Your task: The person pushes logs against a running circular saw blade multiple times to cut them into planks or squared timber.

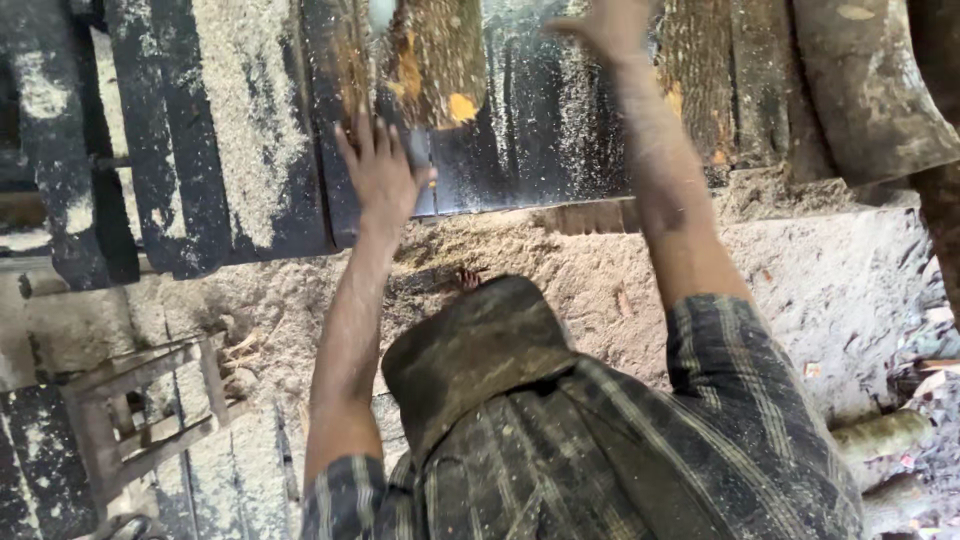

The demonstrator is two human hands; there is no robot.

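While both arms reach forward over the dark, sawdust-strewn metal saw counter (230, 150), the person's left hand (382, 172) lies flat with its fingers (352, 150) spread wide, the palm pressing on the near end of the rough brown log with yellow-orange bark patches (440, 60). It grips nothing; it only bears on the wood. The right hand (610, 25) is stretched further out, at the top edge of the view, open and blurred; whether it touches the log or the weathered brown timber slab (700, 70) beside it cannot be told.

The log rests on the counter, running away from the person, its near end just above the left hand. A heavy grey curved log (870, 80) lies to the right, well apart from both hands. Pale sawdust covers the ground (820, 280) below, and a small grey wooden frame (140, 410) stands at lower left.

To push well here, I judge that the palms should stay flat and the fingers clear of any cutting line, with pressure even from both arms so the log travels straight rather than twisting on the loose sawdust.
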